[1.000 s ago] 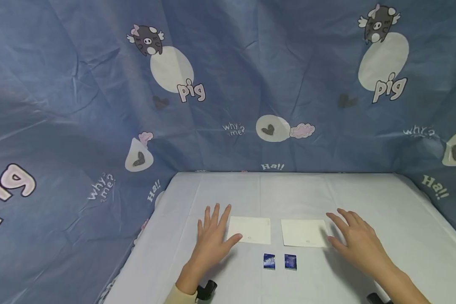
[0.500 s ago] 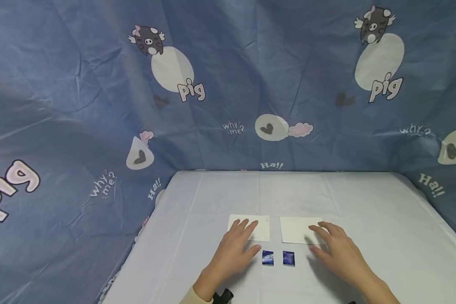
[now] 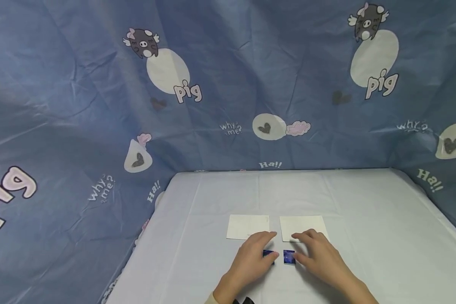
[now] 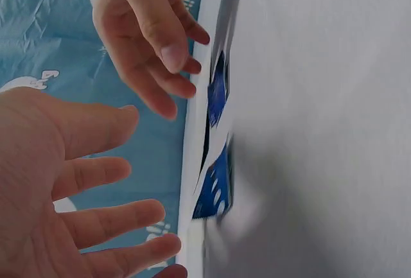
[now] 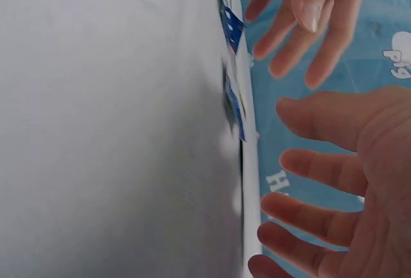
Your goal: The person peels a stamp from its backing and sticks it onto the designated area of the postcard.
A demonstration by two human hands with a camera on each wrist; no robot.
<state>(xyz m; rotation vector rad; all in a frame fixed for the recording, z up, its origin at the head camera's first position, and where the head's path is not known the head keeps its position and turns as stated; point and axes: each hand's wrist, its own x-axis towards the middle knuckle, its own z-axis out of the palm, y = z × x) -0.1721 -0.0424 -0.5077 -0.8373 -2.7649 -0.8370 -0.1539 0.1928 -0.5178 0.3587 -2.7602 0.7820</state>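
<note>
Two small, flat, dark-blue rectangular pieces with pale markings lie side by side on the white-covered table. My left hand hovers over the left blue piece and partly hides it in the head view. Beside the right blue piece, my right hand has its thumb tip at the piece's right edge. Fingers of both hands are spread and loosely bent, with nothing held. In the left wrist view, the nearer blue piece appears past the left fingertips. The right wrist view shows a blue piece beyond the right thumb.
Behind the blue pieces lie two white cards, the left card and the right card, the latter partly covered by my right fingers. The white table ends at a blue patterned cloth hanging behind and at the sides.
Both hands have moved inward and toward the front, from beside the white cards to the blue pieces. The cards and blue pieces stay in place on the table.
</note>
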